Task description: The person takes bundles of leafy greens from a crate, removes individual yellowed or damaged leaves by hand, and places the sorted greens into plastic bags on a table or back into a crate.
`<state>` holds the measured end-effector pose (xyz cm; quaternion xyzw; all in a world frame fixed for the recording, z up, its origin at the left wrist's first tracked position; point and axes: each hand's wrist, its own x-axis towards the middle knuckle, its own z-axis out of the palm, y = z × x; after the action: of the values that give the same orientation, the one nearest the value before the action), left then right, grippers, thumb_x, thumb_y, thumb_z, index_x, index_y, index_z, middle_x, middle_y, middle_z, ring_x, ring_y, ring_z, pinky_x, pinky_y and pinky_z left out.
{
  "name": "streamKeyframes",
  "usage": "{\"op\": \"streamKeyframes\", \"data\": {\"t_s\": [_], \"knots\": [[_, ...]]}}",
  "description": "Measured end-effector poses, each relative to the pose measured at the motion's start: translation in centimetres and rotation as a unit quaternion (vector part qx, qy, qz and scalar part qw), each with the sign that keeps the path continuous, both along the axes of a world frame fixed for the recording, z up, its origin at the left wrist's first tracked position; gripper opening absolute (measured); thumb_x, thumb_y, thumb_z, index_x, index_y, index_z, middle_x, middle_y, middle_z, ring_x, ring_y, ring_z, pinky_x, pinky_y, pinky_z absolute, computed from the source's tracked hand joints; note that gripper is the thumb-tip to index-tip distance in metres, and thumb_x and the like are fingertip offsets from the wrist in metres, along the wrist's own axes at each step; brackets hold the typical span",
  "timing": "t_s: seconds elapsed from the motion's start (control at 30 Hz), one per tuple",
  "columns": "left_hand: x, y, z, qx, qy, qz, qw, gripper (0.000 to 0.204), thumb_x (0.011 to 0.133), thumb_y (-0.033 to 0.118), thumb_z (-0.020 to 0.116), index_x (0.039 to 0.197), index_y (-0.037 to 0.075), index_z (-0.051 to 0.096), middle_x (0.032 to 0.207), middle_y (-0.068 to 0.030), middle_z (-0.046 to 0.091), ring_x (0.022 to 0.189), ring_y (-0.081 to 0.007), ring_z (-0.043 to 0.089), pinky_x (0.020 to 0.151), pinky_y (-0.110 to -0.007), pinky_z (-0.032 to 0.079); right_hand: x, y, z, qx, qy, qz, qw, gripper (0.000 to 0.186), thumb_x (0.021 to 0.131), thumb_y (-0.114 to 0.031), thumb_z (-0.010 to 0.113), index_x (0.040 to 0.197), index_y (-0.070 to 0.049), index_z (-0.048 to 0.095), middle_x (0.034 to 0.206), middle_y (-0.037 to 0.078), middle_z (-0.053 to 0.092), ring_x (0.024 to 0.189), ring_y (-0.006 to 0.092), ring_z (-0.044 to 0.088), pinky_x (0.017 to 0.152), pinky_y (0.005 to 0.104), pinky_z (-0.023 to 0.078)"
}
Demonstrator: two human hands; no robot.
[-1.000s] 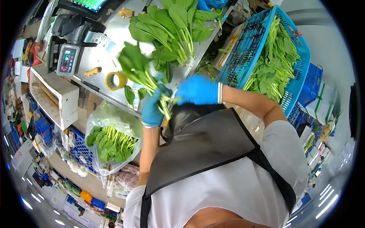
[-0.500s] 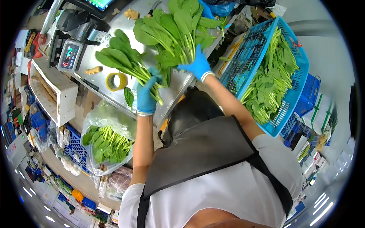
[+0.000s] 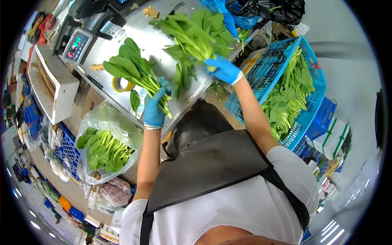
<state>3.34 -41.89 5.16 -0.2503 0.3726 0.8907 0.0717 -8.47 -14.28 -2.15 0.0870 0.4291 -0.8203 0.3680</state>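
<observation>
Left hand (image 3: 154, 109): we grip leafy greens (image 3: 130, 66) by their stems.
Right hand (image 3: 225, 70): we hold a second bunch (image 3: 191, 38), blurred.
Tape (image 3: 115, 85): on the metal table (image 3: 141, 33), beside our greens.

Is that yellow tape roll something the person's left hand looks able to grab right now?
Probably not: the left hand is full, holding a bunch of leafy greens that partly hides the yellow tape roll, though the roll lies close by.
</observation>
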Motion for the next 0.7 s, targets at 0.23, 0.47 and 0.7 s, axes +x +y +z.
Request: {"op": "streamKeyframes", "data": {"t_s": [0.23, 0.47, 0.7], "knots": [[0.2, 0.1, 0.0, 0.023, 0.011, -0.005, 1.0, 0.042, 0.088, 0.003, 0.063, 0.127, -0.003, 0.051, 0.107, -0.0096, 0.064, 0.094, -0.0157, 0.062, 0.078, -0.028, 0.053, 1.7, 4.5, 4.6, -0.243, -0.07, -0.011, 0.967, 0.059, 0.095, -0.022, 0.056, 0.144, 0.002, 0.032, 0.138, 0.03, 0.043, 0.11, 0.0274, 0.06, 0.089, 0.041, 0.052], [-1.3, 2.8, -0.3, 0.004, 0.029, -0.025, 0.999, 0.047, 0.088, 0.006, 0.063, 0.132, 0.0, 0.047, 0.119, -0.0106, 0.061, 0.098, -0.0152, 0.061, 0.079, -0.029, 0.053, 0.8, 2.9, 8.1, -0.077, 0.064, -0.042, 0.994, 0.066, 0.089, -0.014, 0.066, 0.144, 0.001, 0.031, 0.13, 0.02, 0.052, 0.105, 0.0229, 0.061, 0.086, 0.0349, 0.053], [-3.7, 6.8, -6.2, 0.3, 0.118, -0.123, 0.939, 0.082, 0.083, 0.053, 0.061, 0.145, 0.006, 0.033, 0.144, -0.011, 0.044, 0.128, -0.027, 0.047, 0.107, -0.042, 0.04, 6.7, -6.7, 12.4, 0.523, 0.376, 0.102, 0.758, 0.113, 0.072, -0.026, 0.081, 0.151, 0.0, 0.006, 0.123, 0.026, 0.05, 0.115, 0.0382, 0.051, 0.097, 0.0429, 0.043]]}}
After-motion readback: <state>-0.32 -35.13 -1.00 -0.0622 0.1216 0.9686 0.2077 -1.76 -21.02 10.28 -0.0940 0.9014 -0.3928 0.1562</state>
